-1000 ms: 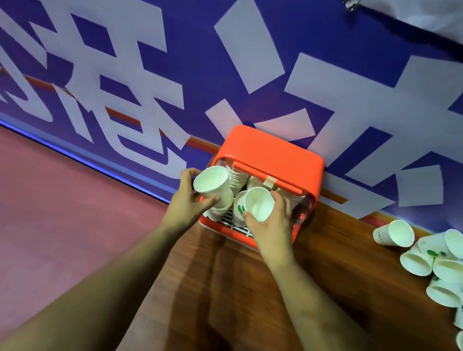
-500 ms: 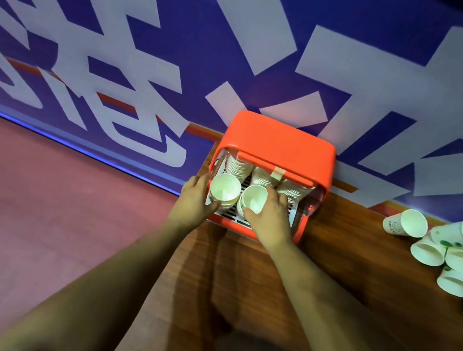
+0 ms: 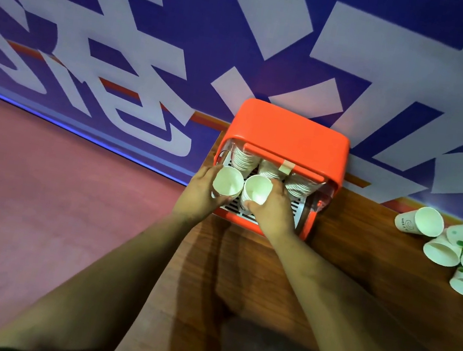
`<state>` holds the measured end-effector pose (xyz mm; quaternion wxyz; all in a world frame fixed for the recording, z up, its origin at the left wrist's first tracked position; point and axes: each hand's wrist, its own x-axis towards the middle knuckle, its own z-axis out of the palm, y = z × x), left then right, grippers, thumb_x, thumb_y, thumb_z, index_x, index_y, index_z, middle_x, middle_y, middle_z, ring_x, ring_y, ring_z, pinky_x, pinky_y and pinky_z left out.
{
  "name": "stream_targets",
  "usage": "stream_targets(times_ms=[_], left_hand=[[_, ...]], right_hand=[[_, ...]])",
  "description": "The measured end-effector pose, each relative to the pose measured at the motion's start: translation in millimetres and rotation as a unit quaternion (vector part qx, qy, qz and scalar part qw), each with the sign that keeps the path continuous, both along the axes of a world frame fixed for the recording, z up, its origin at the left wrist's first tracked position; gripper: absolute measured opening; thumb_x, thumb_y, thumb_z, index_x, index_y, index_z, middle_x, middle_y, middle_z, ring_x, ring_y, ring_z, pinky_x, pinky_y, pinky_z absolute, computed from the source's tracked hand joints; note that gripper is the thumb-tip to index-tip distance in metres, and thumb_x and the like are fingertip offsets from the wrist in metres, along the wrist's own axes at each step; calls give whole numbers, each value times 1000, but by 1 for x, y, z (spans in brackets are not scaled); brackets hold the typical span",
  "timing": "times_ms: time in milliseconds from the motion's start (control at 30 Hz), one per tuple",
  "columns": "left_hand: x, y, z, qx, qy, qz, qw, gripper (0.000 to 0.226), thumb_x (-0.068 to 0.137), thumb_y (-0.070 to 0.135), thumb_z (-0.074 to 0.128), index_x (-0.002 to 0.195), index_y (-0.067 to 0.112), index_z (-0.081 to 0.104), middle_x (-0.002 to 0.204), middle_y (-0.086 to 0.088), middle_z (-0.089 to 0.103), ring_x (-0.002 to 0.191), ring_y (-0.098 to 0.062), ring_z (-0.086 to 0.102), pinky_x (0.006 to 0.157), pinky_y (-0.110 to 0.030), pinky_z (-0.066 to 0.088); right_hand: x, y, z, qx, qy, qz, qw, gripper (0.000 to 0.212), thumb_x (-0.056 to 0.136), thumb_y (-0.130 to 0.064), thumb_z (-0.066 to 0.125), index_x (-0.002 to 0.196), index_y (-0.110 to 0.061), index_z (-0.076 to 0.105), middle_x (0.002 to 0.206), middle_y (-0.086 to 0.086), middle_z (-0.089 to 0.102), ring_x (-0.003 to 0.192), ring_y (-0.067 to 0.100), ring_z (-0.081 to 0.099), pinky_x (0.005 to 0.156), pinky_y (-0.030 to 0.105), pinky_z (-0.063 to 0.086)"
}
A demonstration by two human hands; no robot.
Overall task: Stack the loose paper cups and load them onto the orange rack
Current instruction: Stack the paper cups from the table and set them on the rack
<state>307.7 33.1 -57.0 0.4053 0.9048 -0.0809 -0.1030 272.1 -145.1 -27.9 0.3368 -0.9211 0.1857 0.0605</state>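
A wooden counter [image 3: 343, 286] stands against a blue wall banner [image 3: 189, 15] with large white characters; pinkish-red floor [image 3: 35, 204] spreads to the left.

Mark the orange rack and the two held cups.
orange plastic rack [image 3: 290, 130]: head view, top panel.
left white paper cup [image 3: 227, 181]: head view, inner wall.
right white paper cup [image 3: 257, 189]: head view, inner wall.

two hands, left hand [image 3: 199, 196] and right hand [image 3: 277, 213], one rack [image 3: 289, 133], two held cups [image 3: 227, 181], one per hand, three stacks [image 3: 242, 158] inside the rack, about seven loose cups [image 3: 441, 253] on one table [image 3: 362, 228], some cut by the edge
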Motion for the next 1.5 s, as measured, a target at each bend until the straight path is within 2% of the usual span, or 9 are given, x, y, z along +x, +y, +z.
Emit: stream_targets(times_ms=[200, 267, 400, 567, 733, 900, 1100, 1267, 1500], left_hand=[[-11, 4, 7, 7, 8, 26, 1000, 91, 73, 52, 77, 147, 23, 32, 139, -3, 45, 131, -18, 36, 101, -30, 38], [-23, 4, 12, 11, 1, 46, 999, 86, 72, 56, 66, 145, 21, 35, 132, -4, 46, 127, -19, 35, 101, -29, 36], [-59, -14, 27, 5, -4, 61, 998, 55, 80, 39, 64, 127, 15, 48, 129, -8, 43, 120, -26, 45, 101, -44, 45], [-100, -80, 36, 4, 35, 22, 999, 46, 76, 40, 58, 114, 13, 60, 116, -8, 57, 111, -26, 56, 97, -44, 48], [-128, -201, 58, 17, 57, -93, 994, 32, 87, 24, 66, 115, 9, 64, 113, -9, 61, 105, -25, 59, 91, -29, 44], [-139, -333, 80, 15, 34, -164, 986, 39, 88, 25, 65, 123, 9, 61, 121, -7, 55, 113, -23, 55, 100, -30, 42], [-115, -452, 83, 37, 3, -163, 986, 53, 88, 29, 68, 135, 13, 50, 136, -8, 49, 125, -25, 50, 105, -36, 40], [-83, -501, 62, 107, 3, -123, 987, 74, 80, 29, 76, 140, 6, 39, 141, -14, 42, 129, -31, 44, 104, -37, 39], [-64, -518, 17, 179, -5, -121, 976, 104, 66, 54, 83, 144, 11, 31, 145, -11, 37, 135, -30, 39, 107, -46, 42]], right_hand=[[-12, -4, 6, 22, 20, 4, 1000, 93, 69, -31, 85, 143, -8, 33, 139, 17, 44, 128, 31, 44, 100, 35, 39], [-24, -14, 14, 23, 17, 9, 1000, 85, 74, -31, 80, 142, -6, 35, 140, 16, 43, 131, 30, 42, 104, 33, 36], [-70, -53, 28, 11, 4, -8, 1000, 63, 83, -30, 71, 136, -8, 46, 134, 14, 48, 124, 29, 49, 101, 34, 41], [-144, -146, 32, -29, 69, -73, 995, 62, 91, -39, 63, 143, -13, 41, 144, 8, 41, 129, 26, 47, 103, 37, 43], [-200, -276, 43, -68, 111, -131, 983, 67, 91, -46, 58, 146, -13, 36, 149, 12, 35, 133, 31, 42, 107, 43, 42], [-236, -378, 52, -103, 59, -173, 978, 61, 88, -37, 64, 138, -6, 47, 139, 18, 42, 125, 34, 49, 103, 40, 41], [-232, -461, 48, -133, -5, -181, 974, 55, 86, -34, 64, 131, -5, 51, 129, 17, 46, 116, 35, 52, 96, 40, 45], [-193, -494, 33, -88, -40, -184, 978, 67, 84, -39, 68, 135, -4, 44, 130, 18, 45, 115, 36, 50, 90, 41, 47], [-134, -491, 14, -61, -73, -192, 977, 82, 75, -54, 73, 138, -12, 43, 135, 13, 43, 122, 35, 45, 97, 42, 45]])
